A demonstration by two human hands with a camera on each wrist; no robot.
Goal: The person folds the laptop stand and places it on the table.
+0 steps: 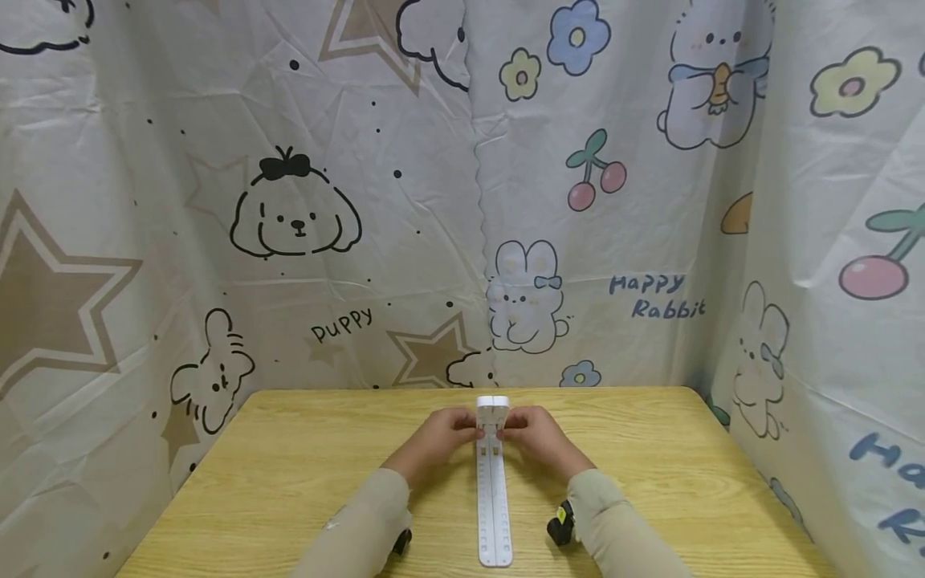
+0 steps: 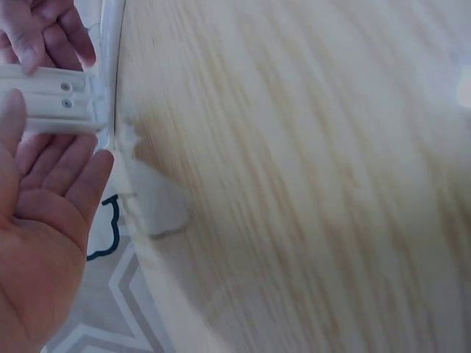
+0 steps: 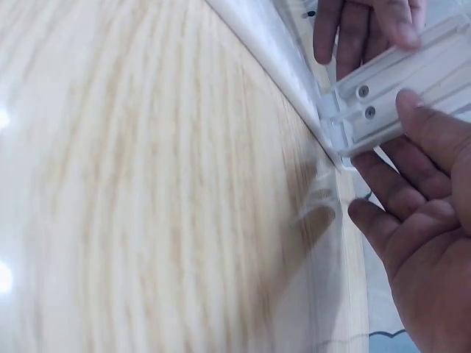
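Observation:
A white plastic folding stand (image 1: 495,514) is in the middle of the wooden table, its long slotted strip running toward me and a shorter part raised at the far end. My left hand (image 1: 444,432) pinches the raised part from the left, thumb on the near face. From the other side my right hand (image 1: 538,432) pinches it the same way. Both wrist views show the raised part's ribbed face (image 2: 44,99) with two screws, between the thumbs and the fingers. In the head view, some fingers of each hand are hidden behind the stand.
The light wooden table (image 1: 303,449) ends at a straight far edge just beyond the hands. A printed curtain (image 1: 426,193) hangs behind it and on both sides. Small black devices (image 1: 560,526) sit at both wrists, next to the beige sleeves (image 1: 621,526).

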